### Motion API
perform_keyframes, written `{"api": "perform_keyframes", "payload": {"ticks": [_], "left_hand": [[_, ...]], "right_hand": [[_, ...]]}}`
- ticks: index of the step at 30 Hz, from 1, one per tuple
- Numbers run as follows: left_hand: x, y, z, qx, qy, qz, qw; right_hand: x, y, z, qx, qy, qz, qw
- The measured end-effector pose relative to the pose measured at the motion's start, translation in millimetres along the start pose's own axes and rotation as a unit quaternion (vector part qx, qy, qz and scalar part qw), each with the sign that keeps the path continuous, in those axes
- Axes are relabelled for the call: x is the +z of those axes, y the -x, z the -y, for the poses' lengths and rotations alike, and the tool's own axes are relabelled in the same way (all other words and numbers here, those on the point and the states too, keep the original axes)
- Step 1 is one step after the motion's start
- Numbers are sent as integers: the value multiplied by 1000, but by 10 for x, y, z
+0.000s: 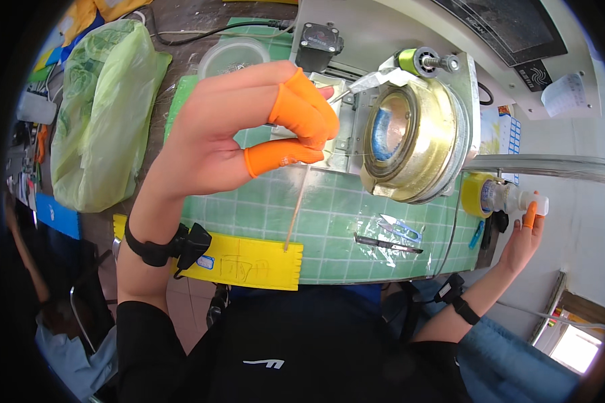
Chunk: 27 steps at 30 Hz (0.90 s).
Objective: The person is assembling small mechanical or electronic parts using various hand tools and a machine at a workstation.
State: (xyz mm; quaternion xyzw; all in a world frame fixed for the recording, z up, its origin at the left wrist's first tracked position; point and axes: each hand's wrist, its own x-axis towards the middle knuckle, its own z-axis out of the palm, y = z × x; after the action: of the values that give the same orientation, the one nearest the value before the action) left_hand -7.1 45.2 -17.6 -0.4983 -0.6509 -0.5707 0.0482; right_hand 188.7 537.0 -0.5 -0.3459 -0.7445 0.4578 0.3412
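My left hand, with orange finger cots on the thumb and fingers, is pinched closed in front of the machine. From its fingertips a thin pale stick slants down over the mat. A fine thread-like line runs between these fingers and the round brass-coloured ring fixture, whose opening has a blue inner edge. Out at the far right, my right hand has its fingers on the white top of a clear bottle. One orange cot shows there; the other fingers are partly hidden.
The green gridded mat carries a black pen-like tool and blue-handled snips. A yellow strip lies along the front edge. At left are a green plastic bag and a clear round tub. A metal bar juts right.
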Motion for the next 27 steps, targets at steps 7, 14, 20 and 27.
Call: {"api": "perform_keyframes", "payload": {"ticks": [7, 14, 20, 27], "left_hand": [[-41, 4, -16, -13, -7, 12, 1000], [-16, 23, 14, -10, 11, 3, 1000], [-15, -9, 39, 5, 14, -2, 1000], [-11, 23, 45, 17, 10, -10, 1000]], "right_hand": [[-138, -61, 463, -185, -171, -137, 958], [408, 614, 1218, -250, -281, 128, 918], [1428, 1296, 1534, -282, -180, 242, 911], [1984, 1485, 1392, -388, -128, 159, 899]]}}
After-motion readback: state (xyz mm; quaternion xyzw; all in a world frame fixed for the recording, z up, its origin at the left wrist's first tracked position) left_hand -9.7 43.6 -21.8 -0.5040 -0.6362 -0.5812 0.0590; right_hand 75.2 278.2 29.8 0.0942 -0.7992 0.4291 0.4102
